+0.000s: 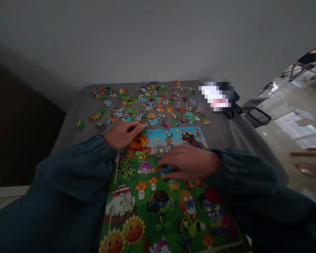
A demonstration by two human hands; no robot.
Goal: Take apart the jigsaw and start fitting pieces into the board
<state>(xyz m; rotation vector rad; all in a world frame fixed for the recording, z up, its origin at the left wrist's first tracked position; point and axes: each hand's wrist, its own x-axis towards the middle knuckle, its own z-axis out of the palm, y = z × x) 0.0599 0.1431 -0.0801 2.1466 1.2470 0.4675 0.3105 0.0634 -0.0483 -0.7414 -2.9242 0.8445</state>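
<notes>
A colourful picture board point(158, 191) with cartoon plants and zombies lies in front of me, its far end showing a blue sky strip. My left hand point(124, 134) is over its far left corner, close to the loose puzzle pieces point(154, 121). Thumb and fingers are drawn together there; what they hold, if anything, is hidden. Over the upper middle of the board, my right hand point(188, 161) is bent with thumb and fingers apart. Its fingertips are at the printed picture, and I see no piece gripped between them.
Many loose puzzle pieces point(118, 114) are spread across the grey cloth surface point(76, 105) beyond the board. A blurred-out bright item point(216, 96) lies at the back right, with dark straps point(237, 108) beside it. The surface meets a pale wall point(147, 42).
</notes>
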